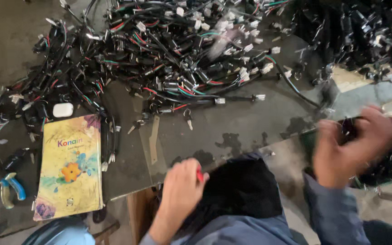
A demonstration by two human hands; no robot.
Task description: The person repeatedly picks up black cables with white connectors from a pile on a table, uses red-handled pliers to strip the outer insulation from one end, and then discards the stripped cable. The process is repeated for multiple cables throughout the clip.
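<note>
Hundreds of tangled black wire harnesses (pixel 178 59) with white plugs cover the far tabletop (pixel 232 127), and more fill the far right corner; one pull could drag neighbours along and knot them tighter. A yellow notebook (pixel 71 165) lies near left, with blue-handled pliers (pixel 10 188) beside it. The right hand (pixel 355 145), blurred in motion, reaches among dark parts at the right edge; whether it grips anything I cannot tell, and a snagged cable there could jerk loose. The left hand (pixel 180 190) is clenched on a small red tool (pixel 200 175), which might slip. Loose keys (pixel 188 118) could fall.
</note>
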